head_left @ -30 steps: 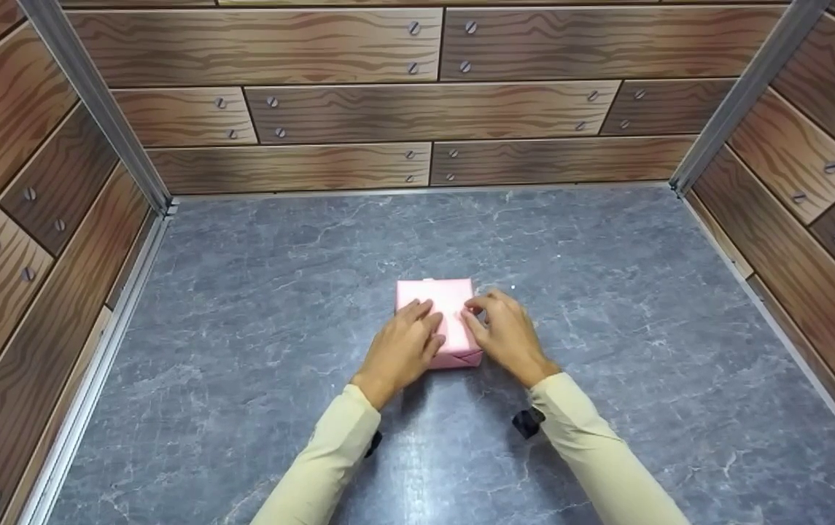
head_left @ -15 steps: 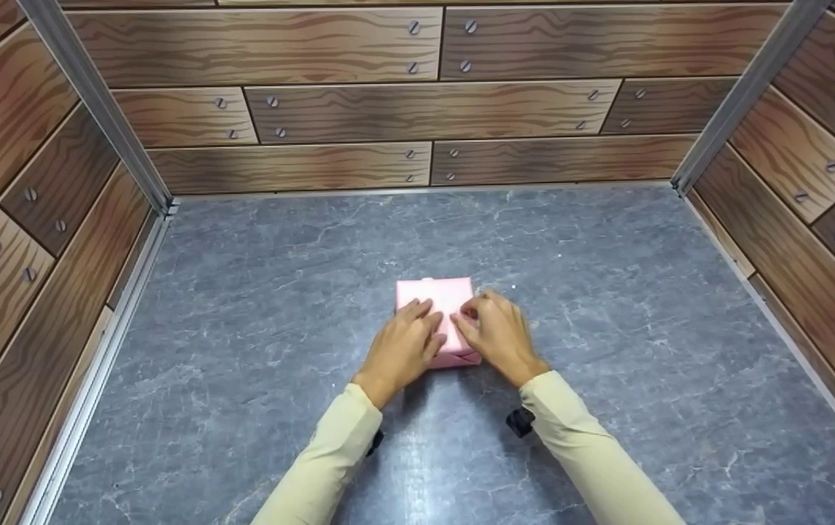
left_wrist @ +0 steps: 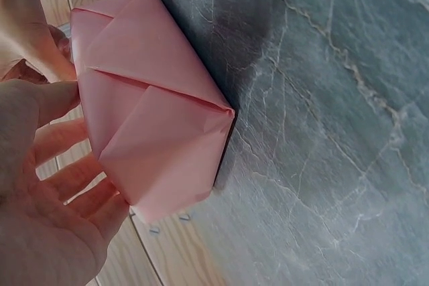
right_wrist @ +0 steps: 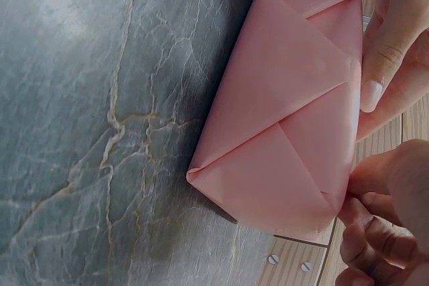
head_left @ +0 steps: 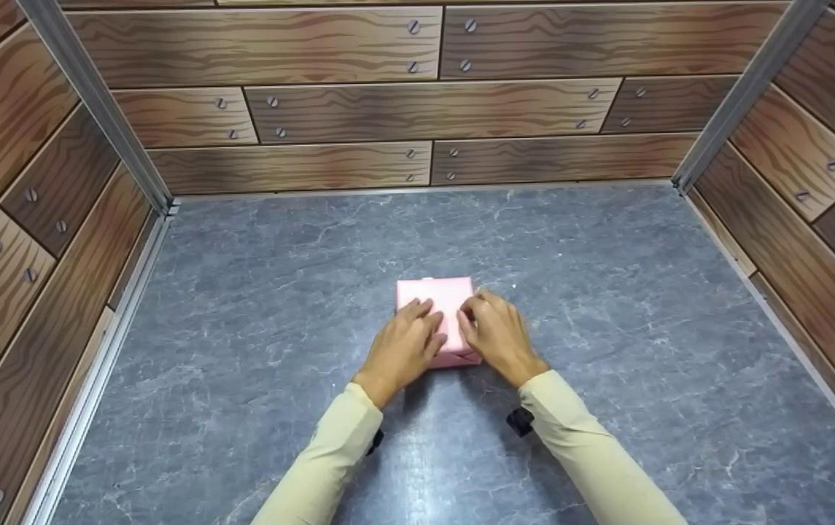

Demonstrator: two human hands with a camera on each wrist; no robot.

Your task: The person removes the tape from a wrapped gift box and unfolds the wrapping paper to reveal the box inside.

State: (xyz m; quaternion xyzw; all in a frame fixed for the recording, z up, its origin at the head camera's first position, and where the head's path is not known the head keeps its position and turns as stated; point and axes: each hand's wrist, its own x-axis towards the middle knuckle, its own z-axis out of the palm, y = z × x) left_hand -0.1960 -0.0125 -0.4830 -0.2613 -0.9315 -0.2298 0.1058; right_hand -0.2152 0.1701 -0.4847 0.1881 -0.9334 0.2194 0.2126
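Observation:
A box wrapped in pink paper lies on the grey marbled surface. Its near end shows folded, overlapping paper flaps in both wrist views. My left hand rests on the box top from the left, fingers spread and fairly straight. In the left wrist view that same left hand touches the upper edge with fingers and thumb. With curled fingers, my right hand pinches at the right part of the box top. The right wrist view shows the right hand's thumb and finger close together at the paper's edge; anything thin between them is hidden.
Wood-plank patterned panels stand behind and at both sides, with metal rails at the corners. A tiny white speck lies right of the box. Black wrist devices sit under the sleeves.
My right hand has moved slightly left over the box top, then back a little to the right, its thumb and fingers drawing closer together. The left hand and box have stayed in place.

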